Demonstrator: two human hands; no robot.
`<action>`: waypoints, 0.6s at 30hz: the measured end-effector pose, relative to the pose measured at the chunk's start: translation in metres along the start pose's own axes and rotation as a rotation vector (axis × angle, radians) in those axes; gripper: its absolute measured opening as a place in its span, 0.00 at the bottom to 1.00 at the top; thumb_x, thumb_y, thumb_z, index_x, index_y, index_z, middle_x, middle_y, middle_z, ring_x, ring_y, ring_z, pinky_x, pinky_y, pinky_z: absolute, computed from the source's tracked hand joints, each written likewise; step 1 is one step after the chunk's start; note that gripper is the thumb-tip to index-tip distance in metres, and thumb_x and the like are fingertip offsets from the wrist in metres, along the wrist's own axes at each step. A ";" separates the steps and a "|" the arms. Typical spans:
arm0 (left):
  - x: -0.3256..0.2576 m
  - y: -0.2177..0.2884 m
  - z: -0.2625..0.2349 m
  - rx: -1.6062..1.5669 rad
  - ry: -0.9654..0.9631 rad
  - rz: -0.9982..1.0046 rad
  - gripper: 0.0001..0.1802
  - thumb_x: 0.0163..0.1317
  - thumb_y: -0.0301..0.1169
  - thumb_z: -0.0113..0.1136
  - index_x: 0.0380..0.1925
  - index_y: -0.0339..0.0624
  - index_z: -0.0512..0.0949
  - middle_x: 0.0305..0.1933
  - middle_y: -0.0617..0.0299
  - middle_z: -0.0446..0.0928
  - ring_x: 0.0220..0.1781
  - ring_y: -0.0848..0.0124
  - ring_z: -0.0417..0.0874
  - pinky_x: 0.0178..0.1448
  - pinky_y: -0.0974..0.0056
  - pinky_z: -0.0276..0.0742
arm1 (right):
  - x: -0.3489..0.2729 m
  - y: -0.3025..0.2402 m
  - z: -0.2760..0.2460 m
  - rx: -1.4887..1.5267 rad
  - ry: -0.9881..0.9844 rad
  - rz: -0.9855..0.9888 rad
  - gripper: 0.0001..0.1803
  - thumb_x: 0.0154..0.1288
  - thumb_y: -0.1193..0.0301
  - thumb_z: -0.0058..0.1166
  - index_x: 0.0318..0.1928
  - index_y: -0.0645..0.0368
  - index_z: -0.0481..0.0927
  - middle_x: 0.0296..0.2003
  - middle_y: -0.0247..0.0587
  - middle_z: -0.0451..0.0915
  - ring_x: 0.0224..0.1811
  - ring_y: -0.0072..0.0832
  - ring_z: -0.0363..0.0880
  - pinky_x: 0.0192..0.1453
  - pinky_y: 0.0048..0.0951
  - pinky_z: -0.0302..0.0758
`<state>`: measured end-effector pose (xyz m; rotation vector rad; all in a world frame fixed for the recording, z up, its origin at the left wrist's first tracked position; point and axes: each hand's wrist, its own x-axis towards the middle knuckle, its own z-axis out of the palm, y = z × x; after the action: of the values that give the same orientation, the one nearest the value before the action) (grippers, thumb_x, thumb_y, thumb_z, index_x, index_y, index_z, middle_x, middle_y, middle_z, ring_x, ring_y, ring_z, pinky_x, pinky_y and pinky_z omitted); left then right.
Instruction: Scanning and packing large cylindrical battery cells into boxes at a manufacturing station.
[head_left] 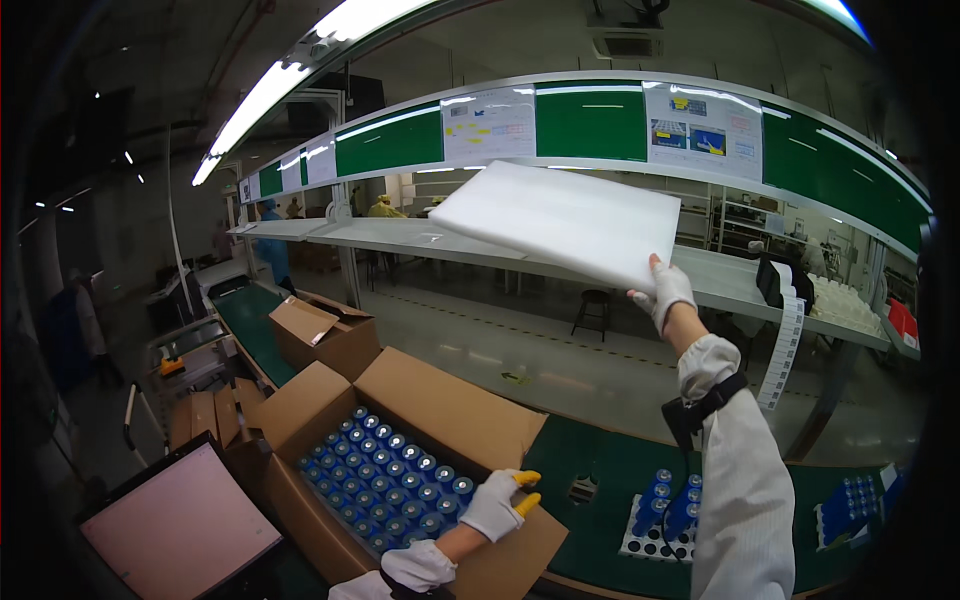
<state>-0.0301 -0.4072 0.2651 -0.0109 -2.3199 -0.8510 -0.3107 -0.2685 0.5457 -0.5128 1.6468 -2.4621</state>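
My right hand [664,294], in a white glove with bare fingertips, is raised and pinches the near right corner of a white foam sheet [570,220]. The sheet is held up, tilted, in front of the shelf. Lower down, my left hand [497,506], gloved with yellow fingertips, is at the right side of an open cardboard box [322,517], over its flap. Its fingers stretch out apart, with nothing seen between them. Rows of blue cylindrical battery cells [395,480] stand upright in the box.
A white holder [634,545] with a few blue cells and a blue block of cells [850,508] lie on the green bench at right. Another carton [322,335] stands behind. A pink-topped panel [180,530] is at left. A label strip [783,350] hangs from the shelf [480,246].
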 end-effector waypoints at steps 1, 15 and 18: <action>-0.002 0.001 0.004 0.130 -0.030 0.086 0.22 0.55 0.37 0.69 0.50 0.46 0.79 0.49 0.56 0.77 0.51 0.56 0.76 0.58 0.57 0.74 | 0.019 -0.004 -0.002 0.011 0.032 -0.009 0.25 0.71 0.59 0.49 0.61 0.58 0.63 0.52 0.48 0.73 0.43 0.40 0.82 0.26 0.31 0.88; -0.003 -0.001 0.011 0.128 0.080 -0.146 0.16 0.51 0.30 0.69 0.42 0.46 0.83 0.52 0.56 0.77 0.54 0.53 0.73 0.60 0.57 0.71 | 0.136 0.009 -0.036 -0.278 0.270 -0.289 0.23 0.75 0.65 0.38 0.67 0.51 0.64 0.59 0.40 0.72 0.48 0.36 0.79 0.30 0.36 0.86; -0.008 -0.002 0.004 0.146 0.088 -0.178 0.15 0.51 0.30 0.69 0.41 0.45 0.83 0.50 0.56 0.77 0.54 0.53 0.73 0.59 0.57 0.72 | 0.130 0.016 -0.019 -0.170 0.239 -0.215 0.22 0.75 0.64 0.41 0.66 0.51 0.66 0.58 0.36 0.73 0.48 0.32 0.78 0.36 0.36 0.84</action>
<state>-0.0265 -0.4052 0.2569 0.2940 -2.3186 -0.7490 -0.4402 -0.2971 0.5508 -0.4516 2.0031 -2.6376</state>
